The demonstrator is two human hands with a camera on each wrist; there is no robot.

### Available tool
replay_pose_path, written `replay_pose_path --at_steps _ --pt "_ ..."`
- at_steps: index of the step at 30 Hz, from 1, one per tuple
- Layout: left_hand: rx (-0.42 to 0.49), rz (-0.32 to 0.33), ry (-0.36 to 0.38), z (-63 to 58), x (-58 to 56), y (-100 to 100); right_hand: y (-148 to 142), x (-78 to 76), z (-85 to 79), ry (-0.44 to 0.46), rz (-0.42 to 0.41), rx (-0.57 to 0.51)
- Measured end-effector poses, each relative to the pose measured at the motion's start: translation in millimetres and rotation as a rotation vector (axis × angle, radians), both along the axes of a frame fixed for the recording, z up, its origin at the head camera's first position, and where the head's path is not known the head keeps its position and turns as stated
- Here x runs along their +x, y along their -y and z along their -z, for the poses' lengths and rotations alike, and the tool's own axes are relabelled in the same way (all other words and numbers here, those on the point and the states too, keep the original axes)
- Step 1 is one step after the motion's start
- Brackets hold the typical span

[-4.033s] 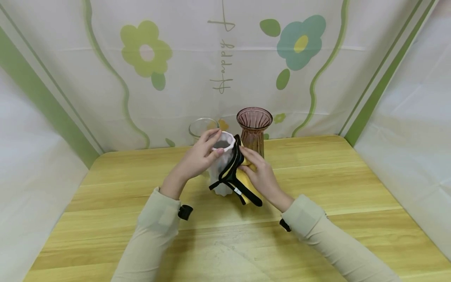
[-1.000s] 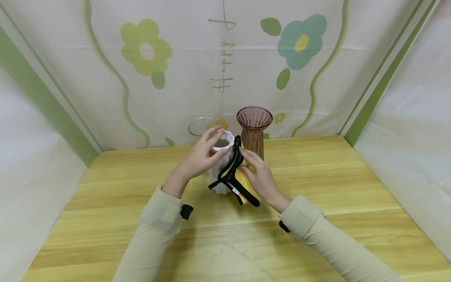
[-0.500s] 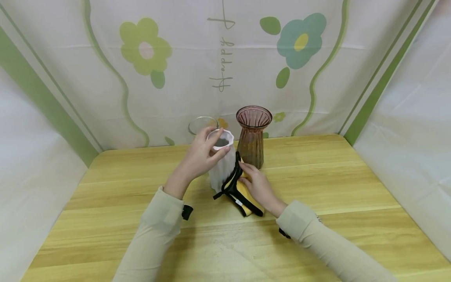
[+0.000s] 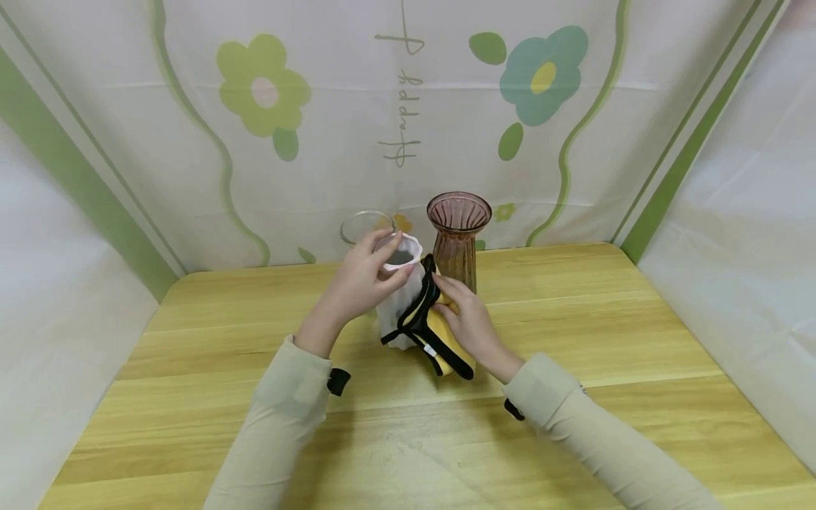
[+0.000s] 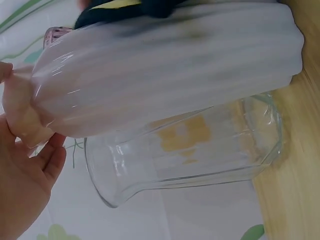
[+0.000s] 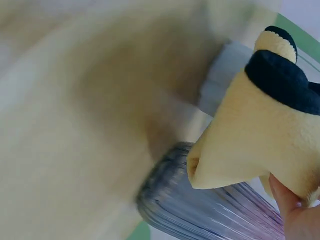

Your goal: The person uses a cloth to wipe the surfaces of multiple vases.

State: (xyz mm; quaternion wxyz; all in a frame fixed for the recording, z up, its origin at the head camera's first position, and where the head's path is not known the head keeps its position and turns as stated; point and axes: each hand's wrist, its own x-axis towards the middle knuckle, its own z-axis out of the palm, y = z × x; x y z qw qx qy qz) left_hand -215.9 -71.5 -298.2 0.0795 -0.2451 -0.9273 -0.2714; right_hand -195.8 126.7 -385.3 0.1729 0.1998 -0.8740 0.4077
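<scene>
A white fluted vase [image 4: 391,312] stands upright on the table in the head view, its mouth towards me. My left hand [image 4: 353,287] grips it around the rim with thumb and fingers; the left wrist view shows them at its wavy neck. Folded yellow cloth [image 4: 444,338] with black edging and a small white tag is pinched in my right hand [image 4: 473,322]. It lies against the right side of the vase and hides part of it. In the right wrist view, the thumb [image 6: 284,197] presses on the cloth's yellow side.
Behind the white vase stands a clear glass vase [image 5: 200,165], mostly hidden in the head view. A purple-pink ribbed glass vase [image 4: 456,248] stands behind the cloth. All are on a wooden table [image 4: 210,397] before a flowered curtain [image 4: 344,92].
Half a second ago the cloth was lower on the white vase; my right hand has since slid it back up. My left hand keeps its grip on the rim.
</scene>
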Motion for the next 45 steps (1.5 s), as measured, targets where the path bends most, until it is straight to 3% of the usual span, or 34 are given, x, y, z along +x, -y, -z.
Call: replay_pose_path --at_steps 5,9,23,29,37,45 --pt "0.023 0.037 0.069 -1.8 -1.5 2 3 -0.2 -14.2 -0.048 -0.011 -0.052" --pt "0.032 0.047 0.097 -0.4 -2.8 4 4 0.9 -16.1 -0.040 -0.017 -0.061" --pt "0.044 -0.001 0.007 7.8 -3.4 2 2 0.8 22.7 0.166 0.032 0.099" --pt "0.045 0.002 -0.026 8.1 -2.4 1 1 -0.8 27.4 0.187 0.025 0.119" --pt "0.026 0.028 -0.028 3.5 -2.2 4 0 -1.4 7.5 0.037 -0.001 0.007" --pt "0.059 0.078 0.063 0.2 -3.4 7 4 0.5 -15.8 -0.066 -0.007 -0.053"
